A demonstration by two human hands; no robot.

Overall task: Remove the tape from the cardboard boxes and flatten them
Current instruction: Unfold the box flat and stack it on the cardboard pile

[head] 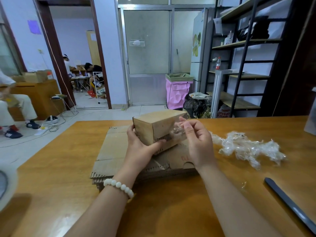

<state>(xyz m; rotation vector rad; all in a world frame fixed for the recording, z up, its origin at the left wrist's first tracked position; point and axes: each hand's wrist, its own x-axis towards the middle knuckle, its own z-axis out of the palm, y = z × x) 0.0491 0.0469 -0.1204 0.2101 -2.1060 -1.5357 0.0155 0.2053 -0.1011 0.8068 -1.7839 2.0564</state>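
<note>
A small brown cardboard box [159, 124] stands above a stack of flattened cardboard [112, 151] on the wooden table [71, 168]. My left hand [140, 147] grips the box's near left end, thumb along its front side. My right hand [196, 141] pinches a strip of clear tape [176, 131] that still clings to the box's front face. A heap of crumpled clear tape [246, 146] lies on the table to the right.
A dark knife-like tool [290, 204] lies near the right front edge. A roll of tape [6, 183] shows blurred at the left edge. Behind the table stand a pink-lined bin [177, 91], black bags and metal shelves [239, 65]. A seated person [15, 106] is at far left.
</note>
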